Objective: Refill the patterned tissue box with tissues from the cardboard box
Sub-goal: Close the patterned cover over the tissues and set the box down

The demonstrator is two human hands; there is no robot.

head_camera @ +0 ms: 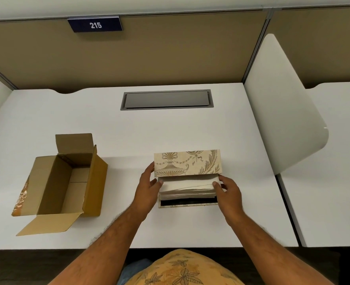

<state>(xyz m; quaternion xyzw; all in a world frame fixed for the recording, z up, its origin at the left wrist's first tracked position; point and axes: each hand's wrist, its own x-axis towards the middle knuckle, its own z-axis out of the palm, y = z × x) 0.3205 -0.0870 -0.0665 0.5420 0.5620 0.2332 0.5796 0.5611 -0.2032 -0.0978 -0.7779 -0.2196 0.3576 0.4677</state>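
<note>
Both hands are gripping a stack of tissues (187,185), the left hand (147,189) pinching one end and the right hand (229,189) the other. The stack looks light, soft and floppy, so holding both ends is keeping it flat. It is sitting half inside the open tissue box (187,161) between the hands. Well left of the left hand, the cardboard box (65,182) is lying open and looks empty.

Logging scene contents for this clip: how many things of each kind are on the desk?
Cardboard box: 1
Patterned tissue box: 1
Tissue stack, held at its ends by the left hand and right hand: 1
Total: 3
</note>
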